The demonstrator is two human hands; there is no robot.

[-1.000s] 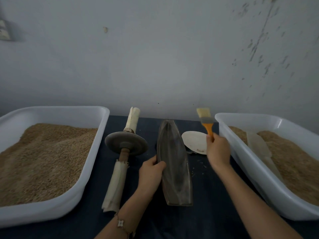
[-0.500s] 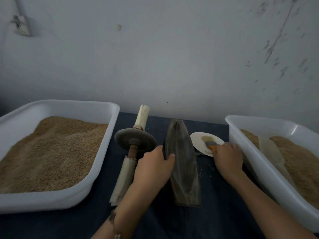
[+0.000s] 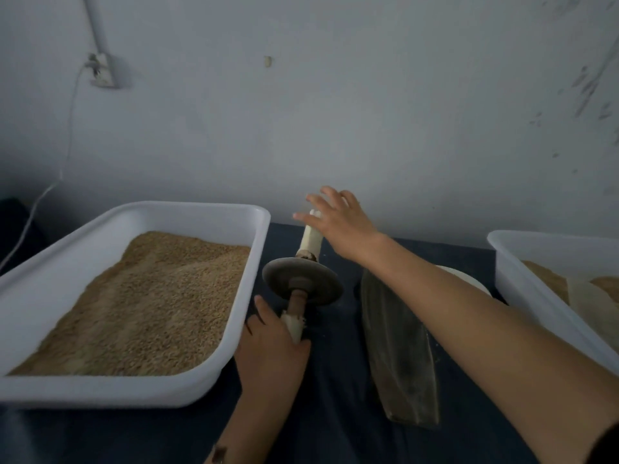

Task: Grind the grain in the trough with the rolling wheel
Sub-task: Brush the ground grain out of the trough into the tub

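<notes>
Taking the rolling wheel (image 3: 302, 285) as the anchor: it's a flat, dull grey disc on a rusty-looking axle with pale wrapped handles on both ends, lying on the dark blue cloth (image 3: 335, 413). Nearest the camera, the left hand (image 3: 271, 343) is wrapped around the near handle, fingers curled on it. Just right of the wheel sits the trough (image 3: 398, 360), a long, dark, boat-shaped thing with a worn matte surface; can't tell if there's any grain in it. Left of the wheel, a white plastic tub (image 3: 100, 390) is heaped with sandy, fine-textured grain (image 3: 150, 303). Well off to the right there's a second white tub (image 3: 536, 279). Past the disc, the right hand (image 3: 338, 222) hangs over the far handle with fingers spread, not gripping anything.
</notes>
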